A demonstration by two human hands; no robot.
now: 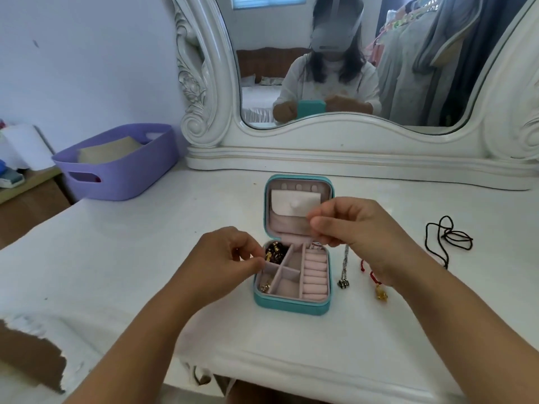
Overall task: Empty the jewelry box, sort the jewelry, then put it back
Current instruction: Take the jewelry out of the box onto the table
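Note:
A teal jewelry box [291, 307] lies open on the white dressing table, its pink lid standing up behind it. A dark beaded bracelet [274, 255] fills the back left compartment, and a small gold piece [265, 287] lies in the front left one. My left hand [227, 258] pinches at the box's left edge beside the beads; what its fingertips hold is unclear. My right hand [350, 225] hovers over the back right of the box, fingers pinched on something small I cannot make out. A silver chain with a pendant [344, 269] lies right of the box.
A red cord with a gold charm [379, 290] lies under my right wrist, and a black cord [446, 237] is farther right. A purple basket [116, 167] stands at the back left. The carved white mirror frame [350, 158] runs along the back. The table's front edge is close to me.

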